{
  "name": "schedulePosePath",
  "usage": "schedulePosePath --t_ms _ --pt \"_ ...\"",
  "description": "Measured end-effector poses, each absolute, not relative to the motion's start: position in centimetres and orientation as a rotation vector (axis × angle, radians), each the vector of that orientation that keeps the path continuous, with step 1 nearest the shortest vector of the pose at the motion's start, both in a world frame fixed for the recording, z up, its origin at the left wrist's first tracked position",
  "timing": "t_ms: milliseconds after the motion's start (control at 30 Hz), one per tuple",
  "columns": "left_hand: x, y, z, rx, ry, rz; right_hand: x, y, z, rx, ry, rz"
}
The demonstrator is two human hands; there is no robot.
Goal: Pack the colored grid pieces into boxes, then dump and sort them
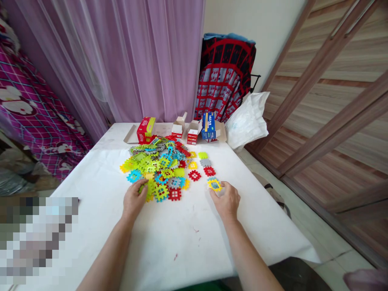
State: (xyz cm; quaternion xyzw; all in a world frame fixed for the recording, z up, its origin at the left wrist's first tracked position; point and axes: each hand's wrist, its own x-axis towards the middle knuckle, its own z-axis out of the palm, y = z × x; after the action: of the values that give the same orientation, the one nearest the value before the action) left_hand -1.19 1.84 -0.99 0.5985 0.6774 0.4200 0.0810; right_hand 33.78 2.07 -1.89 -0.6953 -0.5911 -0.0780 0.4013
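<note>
A heap of interlocking plastic window tiles in green, blue, red, grey and yellow lies on the white table. At its near left edge, my left hand has thumb and fingers closed at the side of a green tile. My right hand pinches a yellow window tile by its right side, above or against a blue tile. Beyond it, a red tile, a grey tile and a lime tile form a line. Another red tile lies apart, left of that line.
Opened small boxes stand along the table's back: a red and green box, two red and white ones, and a blue box. A white plastic bag sits at the back right corner. Purple curtains hang behind; a wooden wardrobe is right.
</note>
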Motion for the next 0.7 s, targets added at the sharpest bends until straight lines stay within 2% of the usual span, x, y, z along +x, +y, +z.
schedulePosePath --t_ms 367,700 --pt "-1.1 1.7 -0.6 1.814 2.038 1.275 35.8 5.3 -0.5 -1.872 -1.321 0.033" --pt "-1.6 2.0 -2.6 1.858 2.078 1.250 32.5 20.5 3.7 -2.005 -1.310 0.239"
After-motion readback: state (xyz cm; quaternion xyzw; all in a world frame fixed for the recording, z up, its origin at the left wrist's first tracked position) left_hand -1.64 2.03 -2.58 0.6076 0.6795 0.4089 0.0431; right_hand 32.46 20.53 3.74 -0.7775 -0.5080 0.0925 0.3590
